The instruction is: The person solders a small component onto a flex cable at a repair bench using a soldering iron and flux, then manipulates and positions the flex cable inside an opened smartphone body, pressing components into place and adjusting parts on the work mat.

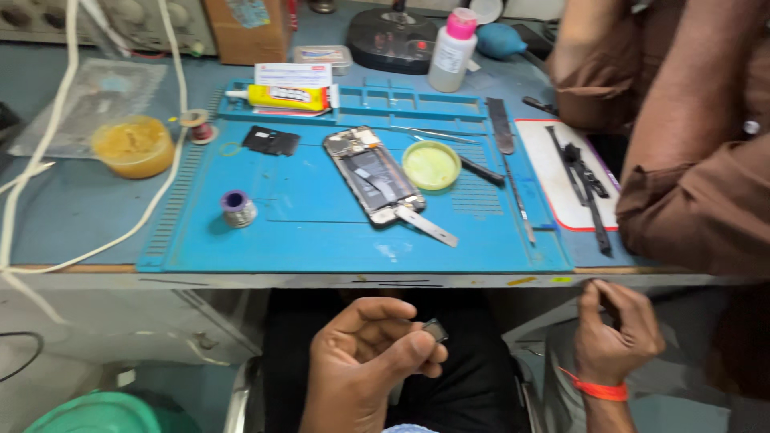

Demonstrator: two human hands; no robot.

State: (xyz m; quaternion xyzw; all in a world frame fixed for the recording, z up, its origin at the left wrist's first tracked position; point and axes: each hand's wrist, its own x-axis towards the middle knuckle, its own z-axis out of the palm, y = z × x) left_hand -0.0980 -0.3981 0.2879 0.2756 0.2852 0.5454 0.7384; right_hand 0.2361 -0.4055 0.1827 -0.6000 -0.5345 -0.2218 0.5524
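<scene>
Blue repair mat (265, 232) bears an opened phone (374, 175), back exposed for access. Near, below the bench edge, left hand (361, 365) pinches a small dark component (435, 329); right hand (613, 333) curls loosely, apparently empty.

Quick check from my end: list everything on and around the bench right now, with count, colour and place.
Work mat: one, blue, centre of bench.
Opened phone: one, dark with its back off, mid-mat.
Metal blade: one, silver, at the phone's lower end.
Round lid: one, pale green, right of the phone.
Glue tube: one, yellow, top of mat.
Solder spool: one, grey, left on mat.
Paste tub: one, amber, left of mat.
Bottle: one, white with pink cap, back.
Tool tray: one, white with red edge, right.
Co-worker's sleeve: brown, far right.
Left hand: pinching a small dark part.
Right hand: curled, orange wristband, below the bench edge.
</scene>
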